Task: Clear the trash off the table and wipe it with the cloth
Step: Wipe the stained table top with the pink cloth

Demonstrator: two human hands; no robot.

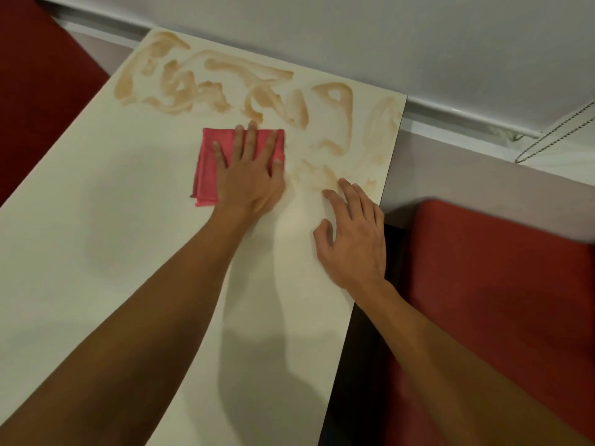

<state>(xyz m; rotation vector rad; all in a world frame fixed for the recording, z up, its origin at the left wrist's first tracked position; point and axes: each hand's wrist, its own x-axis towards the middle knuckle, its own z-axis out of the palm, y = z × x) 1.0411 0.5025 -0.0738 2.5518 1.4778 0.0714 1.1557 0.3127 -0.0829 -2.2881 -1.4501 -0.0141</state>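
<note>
Pressing flat on folded pink cloth (209, 165), fingers straight and spread: left hand (251, 185). Resting on white table (96, 252) near right edge, fingers loosely bent, holding nothing: right hand (354, 243). Cloth mid-table, just below brown smears (199, 88) across far end. Red seat (502, 284) beside table, right.

— Spotted any words, labels or numbers?
— None. Checked the counter (80, 236) and the pink cloth (206, 156) closely; read nothing anywhere, not even a brand mark.
</note>
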